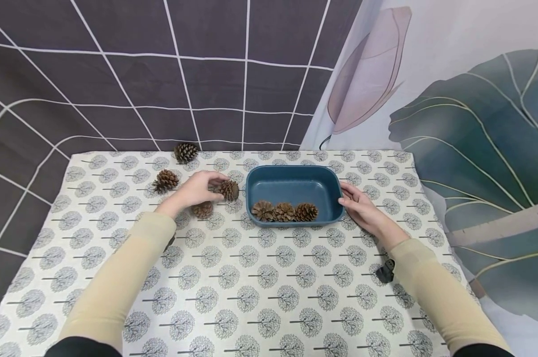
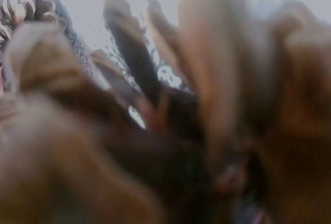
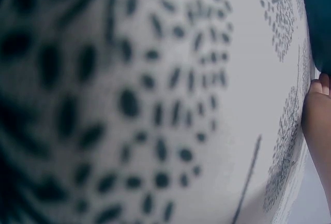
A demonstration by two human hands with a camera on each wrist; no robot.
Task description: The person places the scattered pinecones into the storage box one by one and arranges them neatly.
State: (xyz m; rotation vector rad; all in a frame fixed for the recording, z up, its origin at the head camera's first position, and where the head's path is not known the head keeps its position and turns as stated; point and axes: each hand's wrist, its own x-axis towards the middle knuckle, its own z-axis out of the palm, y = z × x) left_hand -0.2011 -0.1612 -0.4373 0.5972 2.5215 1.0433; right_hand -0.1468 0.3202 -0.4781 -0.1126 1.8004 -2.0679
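My left hand point(image 1: 202, 188) holds a brown pine cone point(image 1: 230, 190) between thumb and fingers, just left of the dark blue rectangular basin point(image 1: 291, 186). Under that wrist lies another pine cone point(image 1: 202, 210); its scales point(image 2: 212, 69) fill the left wrist view, large and blurred. The held pine cone point(image 2: 31, 12) shows at that view's top left. My right hand point(image 1: 361, 207) grips the basin's right end, thumb at the rim. Three pine cones point(image 1: 284, 212) sit in a row along the basin's near wall. In the right wrist view, fingers point(image 3: 316, 87) meet the basin point(image 3: 316, 17).
Two more pine cones, one at the back edge point(image 1: 186, 153) and one nearer point(image 1: 165, 181), lie left of the basin. A tree-print cloth point(image 1: 251, 277) covers the table. Behind it hang a dark grid curtain point(image 1: 206, 79) and a leaf-print curtain point(image 1: 474, 124).
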